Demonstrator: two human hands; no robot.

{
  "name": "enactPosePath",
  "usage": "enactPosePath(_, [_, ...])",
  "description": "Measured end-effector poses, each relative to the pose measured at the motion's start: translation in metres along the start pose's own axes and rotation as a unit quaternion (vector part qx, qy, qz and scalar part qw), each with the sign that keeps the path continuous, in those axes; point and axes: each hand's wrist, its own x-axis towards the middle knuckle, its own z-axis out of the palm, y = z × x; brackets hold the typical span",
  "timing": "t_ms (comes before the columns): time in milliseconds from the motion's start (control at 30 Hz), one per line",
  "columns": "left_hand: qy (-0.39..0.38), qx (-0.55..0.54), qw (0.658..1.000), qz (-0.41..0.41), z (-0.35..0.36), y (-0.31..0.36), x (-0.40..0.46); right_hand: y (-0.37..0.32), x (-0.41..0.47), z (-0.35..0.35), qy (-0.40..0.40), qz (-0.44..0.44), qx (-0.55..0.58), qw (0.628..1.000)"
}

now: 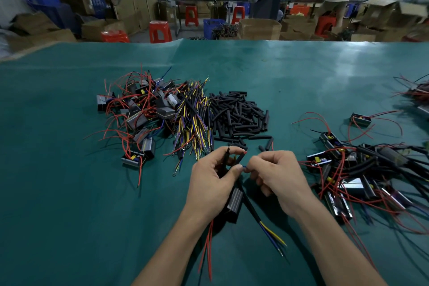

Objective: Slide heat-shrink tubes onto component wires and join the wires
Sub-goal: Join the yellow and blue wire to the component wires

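Beyond the table (69, 193), a blue crate (212, 28) holds wires.

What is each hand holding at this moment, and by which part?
The left hand grips a component by its upper end and wires, heat-shrink tubes sticking up between its fingers. The right hand pinches a blue wire at its tip.

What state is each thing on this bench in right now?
Left hand: grips a module and tubed wires.
Right hand: pinches a blue wire end.
Held module: off the table, under the left hand.
Tube pile: loose, unused.
Left module heap: tangled, bare wires.
Right module heap: tubes fitted.
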Motion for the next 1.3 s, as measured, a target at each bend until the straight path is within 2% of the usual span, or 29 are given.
enactPosePath(267, [-0.003,0.004,1.0,0.009,0.0008,0.0014,-0.0008,-0.002,0.0001,-0.0021,-0.021,0.044,0.061,0.997])
enactPosePath(533, [0.004,0.007,1.0,0.007,0.0,0.0003,-0.001,-0.0009,0.0007,-0.0021,-0.049,0.022,0.074,0.996])
enactPosePath(967, [-0.005,-0.022,1.0,-0.007,-0.0003,-0.0002,-0.0001,-0.0038,0.0,-0.0061,-0.06,-0.064,-0.039,0.995])
enactPosePath(1300, [-0.006,-0.017,1.0,0.0,-0.0012,0.0008,-0.0004,0.0016,0.0024,-0.0068,-0.045,-0.076,-0.034,0.995])
